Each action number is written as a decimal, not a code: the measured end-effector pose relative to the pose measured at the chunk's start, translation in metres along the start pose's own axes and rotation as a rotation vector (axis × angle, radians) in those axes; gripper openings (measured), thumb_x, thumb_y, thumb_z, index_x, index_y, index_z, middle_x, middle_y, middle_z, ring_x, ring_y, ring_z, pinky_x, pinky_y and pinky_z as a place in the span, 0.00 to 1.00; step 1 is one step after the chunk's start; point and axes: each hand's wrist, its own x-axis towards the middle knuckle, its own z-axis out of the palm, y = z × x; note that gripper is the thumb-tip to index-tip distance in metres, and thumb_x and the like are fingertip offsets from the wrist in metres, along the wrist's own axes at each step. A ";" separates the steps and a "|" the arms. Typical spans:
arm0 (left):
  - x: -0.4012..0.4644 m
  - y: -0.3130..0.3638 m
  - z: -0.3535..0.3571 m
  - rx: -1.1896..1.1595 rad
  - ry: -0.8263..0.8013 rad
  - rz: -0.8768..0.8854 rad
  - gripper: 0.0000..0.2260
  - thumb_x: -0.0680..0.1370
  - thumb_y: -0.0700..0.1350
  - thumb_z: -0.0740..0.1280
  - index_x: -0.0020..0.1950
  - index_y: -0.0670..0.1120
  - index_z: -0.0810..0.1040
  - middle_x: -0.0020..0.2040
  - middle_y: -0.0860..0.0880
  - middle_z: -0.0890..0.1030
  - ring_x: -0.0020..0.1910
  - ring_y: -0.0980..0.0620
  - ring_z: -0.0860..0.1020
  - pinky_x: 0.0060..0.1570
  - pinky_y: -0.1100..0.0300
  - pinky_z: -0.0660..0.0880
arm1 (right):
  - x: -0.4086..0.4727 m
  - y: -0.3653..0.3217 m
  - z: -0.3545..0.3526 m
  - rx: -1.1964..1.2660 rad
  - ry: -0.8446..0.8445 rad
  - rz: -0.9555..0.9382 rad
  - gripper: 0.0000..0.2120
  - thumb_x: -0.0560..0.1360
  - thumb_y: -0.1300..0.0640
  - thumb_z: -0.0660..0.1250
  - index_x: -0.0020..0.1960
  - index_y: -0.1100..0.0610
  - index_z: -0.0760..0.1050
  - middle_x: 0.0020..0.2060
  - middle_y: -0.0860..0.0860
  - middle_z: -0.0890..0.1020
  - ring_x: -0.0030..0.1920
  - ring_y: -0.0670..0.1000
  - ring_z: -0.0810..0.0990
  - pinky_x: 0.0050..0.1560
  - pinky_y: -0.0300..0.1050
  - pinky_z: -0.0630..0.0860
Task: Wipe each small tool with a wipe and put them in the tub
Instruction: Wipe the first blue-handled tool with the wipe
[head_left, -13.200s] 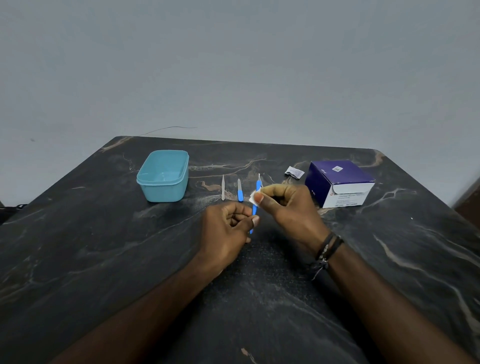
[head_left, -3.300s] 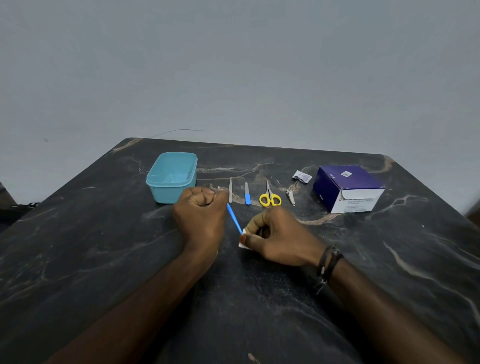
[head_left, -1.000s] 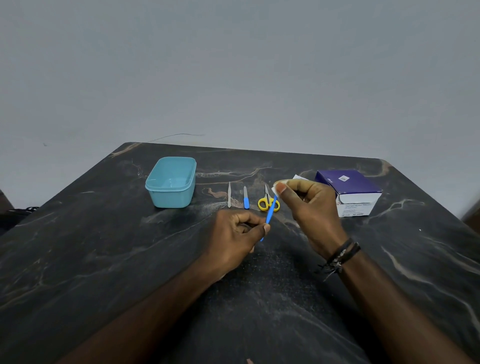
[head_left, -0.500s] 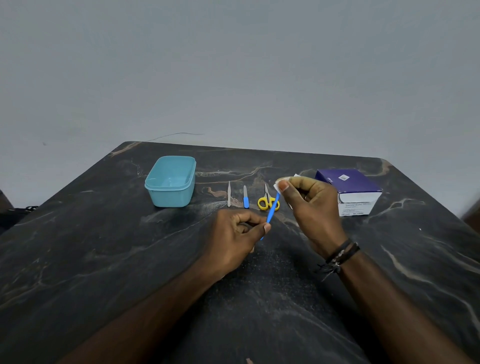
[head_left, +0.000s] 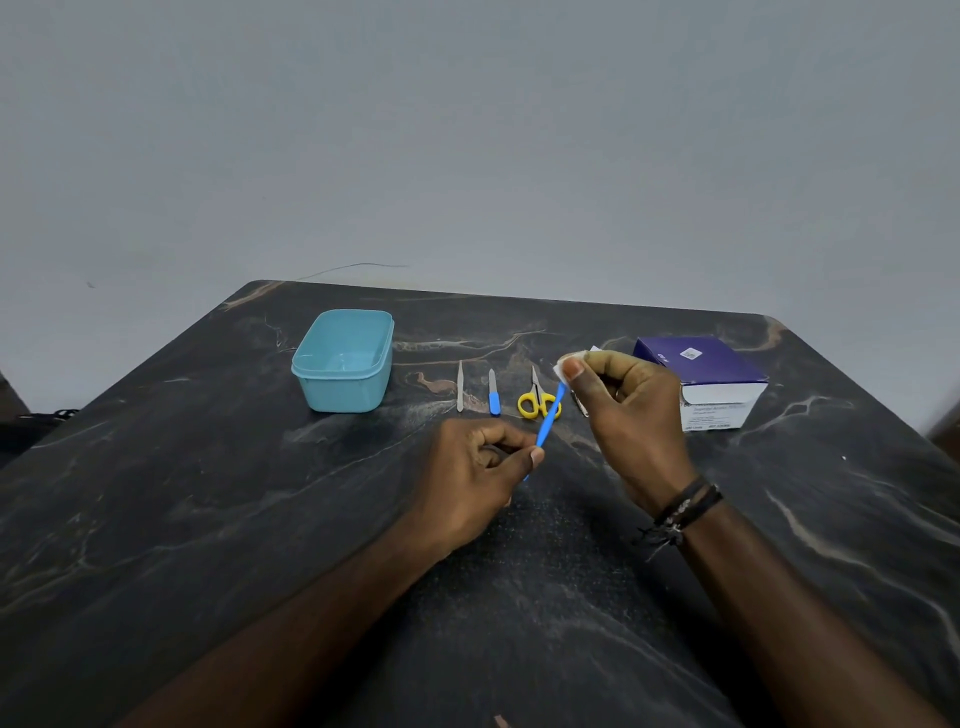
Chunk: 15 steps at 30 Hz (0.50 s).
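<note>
Head view shows the left hand pinching the lower end of a blue stick, which slants up to the right hand. That hand pinches a white wipe around the stick's top end, thumb in front. Both hands are held just above the table, close together.

Beyond the left hand, a row of tools lies on the table: a metal file, a blue-handled tool and yellow scissors. Another small metal tool seems to lie behind the right hand, mostly hidden. The tub stands farther left of the left hand and looks empty. A purple box sits just beyond the right hand.

The task seems to be at an early stage: the stick is being wiped, nothing has reached the tub, and at least three other tools wait untouched.
</note>
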 end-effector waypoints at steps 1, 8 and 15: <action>0.000 0.000 0.000 -0.002 0.004 0.001 0.03 0.75 0.41 0.72 0.46 0.43 0.84 0.30 0.46 0.82 0.23 0.54 0.74 0.26 0.59 0.72 | -0.001 0.000 0.001 0.003 -0.010 0.004 0.09 0.76 0.61 0.69 0.50 0.67 0.81 0.35 0.49 0.82 0.31 0.35 0.79 0.33 0.27 0.72; 0.000 -0.001 0.001 -0.010 0.014 -0.008 0.02 0.75 0.40 0.72 0.46 0.42 0.84 0.29 0.44 0.81 0.22 0.53 0.74 0.25 0.59 0.71 | 0.002 0.002 0.002 0.026 0.079 -0.001 0.04 0.76 0.61 0.70 0.47 0.62 0.82 0.36 0.48 0.83 0.33 0.35 0.79 0.36 0.28 0.74; 0.001 0.002 0.002 -0.040 0.026 -0.032 0.03 0.75 0.39 0.72 0.46 0.41 0.84 0.31 0.42 0.81 0.22 0.53 0.73 0.25 0.61 0.71 | 0.005 0.008 0.000 0.114 0.148 0.054 0.06 0.76 0.60 0.69 0.50 0.62 0.82 0.37 0.47 0.82 0.30 0.37 0.77 0.34 0.29 0.71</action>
